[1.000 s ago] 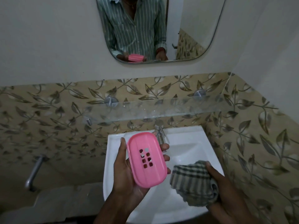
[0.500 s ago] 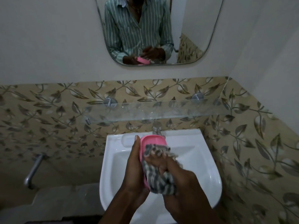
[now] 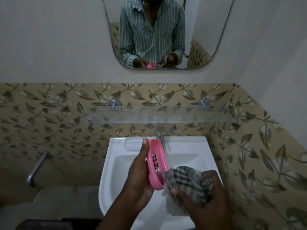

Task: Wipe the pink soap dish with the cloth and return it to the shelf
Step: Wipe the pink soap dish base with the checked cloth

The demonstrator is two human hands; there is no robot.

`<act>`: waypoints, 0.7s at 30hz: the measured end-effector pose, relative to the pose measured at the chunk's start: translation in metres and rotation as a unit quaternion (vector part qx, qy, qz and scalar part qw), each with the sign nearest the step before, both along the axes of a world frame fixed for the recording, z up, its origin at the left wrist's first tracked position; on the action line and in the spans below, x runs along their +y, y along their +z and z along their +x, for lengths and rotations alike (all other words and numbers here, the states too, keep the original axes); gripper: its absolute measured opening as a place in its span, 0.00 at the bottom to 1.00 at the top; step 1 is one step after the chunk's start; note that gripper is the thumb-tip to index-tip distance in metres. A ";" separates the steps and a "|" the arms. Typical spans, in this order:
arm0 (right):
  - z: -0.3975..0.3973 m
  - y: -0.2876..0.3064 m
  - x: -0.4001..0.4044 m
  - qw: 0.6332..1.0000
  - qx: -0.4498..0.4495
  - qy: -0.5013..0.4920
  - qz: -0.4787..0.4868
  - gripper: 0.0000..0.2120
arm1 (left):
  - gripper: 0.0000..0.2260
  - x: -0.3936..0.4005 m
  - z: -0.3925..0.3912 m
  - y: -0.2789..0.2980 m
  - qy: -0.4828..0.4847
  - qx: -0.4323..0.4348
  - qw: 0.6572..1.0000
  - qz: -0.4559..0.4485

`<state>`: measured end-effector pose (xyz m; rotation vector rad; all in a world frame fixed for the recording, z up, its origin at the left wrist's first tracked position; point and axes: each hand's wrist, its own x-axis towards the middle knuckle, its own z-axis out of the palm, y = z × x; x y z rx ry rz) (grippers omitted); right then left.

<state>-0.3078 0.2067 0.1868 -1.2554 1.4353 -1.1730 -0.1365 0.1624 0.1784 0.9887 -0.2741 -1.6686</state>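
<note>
My left hand (image 3: 139, 170) holds the pink soap dish (image 3: 157, 163) on its edge above the white sink, the slotted inside facing right. The thumb lies along the dish's far rim. My right hand (image 3: 204, 195) grips a bunched grey-and-white checked cloth (image 3: 186, 181), which touches the lower right rim of the dish. A clear glass shelf (image 3: 159, 115) runs along the tiled wall above the tap, with nothing on it.
The white sink (image 3: 116, 163) sits below both hands, with a chrome tap (image 3: 161, 133) at its back. A mirror (image 3: 166, 30) above shows a person in a striped shirt. A metal pipe (image 3: 35, 170) sticks out low on the left wall.
The cloth has slid off the dish's inside down to its lower right rim. The slots show again. My left hand has turned the dish more edge-on.
</note>
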 end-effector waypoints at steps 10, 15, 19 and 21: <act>0.008 -0.009 -0.012 0.990 0.043 0.076 -0.106 0.24 | 0.41 -0.009 -0.010 0.007 -0.005 -0.209 0.978 0.001; 0.002 -0.010 -0.030 0.981 -0.161 0.094 0.055 0.28 | 0.41 -0.010 -0.003 -0.006 -0.034 -0.030 0.999 0.005; 0.000 -0.012 -0.035 0.967 -0.182 0.133 0.119 0.31 | 0.39 -0.012 0.001 -0.017 -0.091 0.201 0.975 -0.008; 0.001 -0.012 -0.034 0.971 -0.143 0.146 0.121 0.29 | 0.39 -0.015 0.005 -0.019 -0.126 0.228 0.965 -0.021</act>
